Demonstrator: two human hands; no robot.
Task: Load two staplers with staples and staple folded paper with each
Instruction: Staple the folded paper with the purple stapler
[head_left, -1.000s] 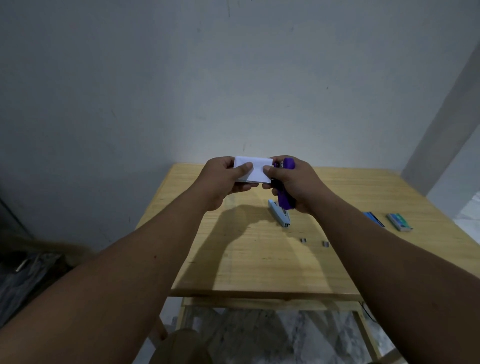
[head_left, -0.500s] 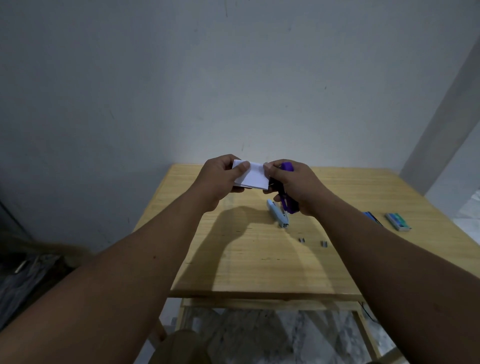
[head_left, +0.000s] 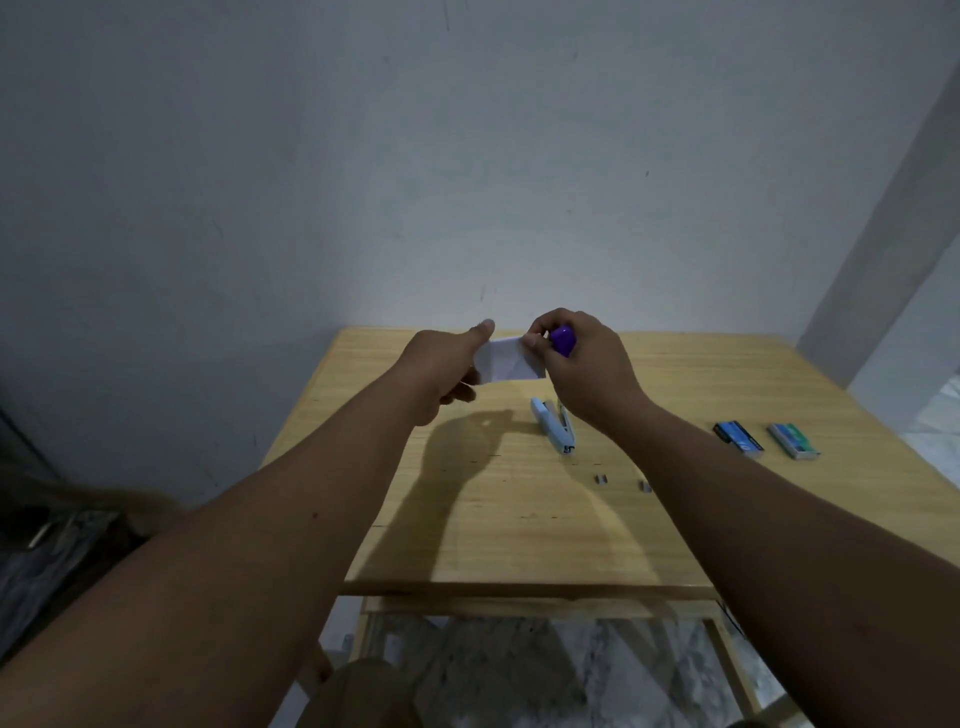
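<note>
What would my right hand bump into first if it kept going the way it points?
Probably the folded paper. The right hand, gripping the purple stapler, points left toward the paper held by the left hand, and its fingertips already seem to touch the paper's edge; depth is hard to judge.

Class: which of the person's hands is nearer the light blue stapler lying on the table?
Right. The right hand hovers just above the light blue stapler; the left hand is farther off.

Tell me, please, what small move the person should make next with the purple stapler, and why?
Probably squeeze the purple stapler shut. The right hand grips it at the right edge of the folded paper, which the left hand holds above the table. The blue stapler lies unused.
</note>
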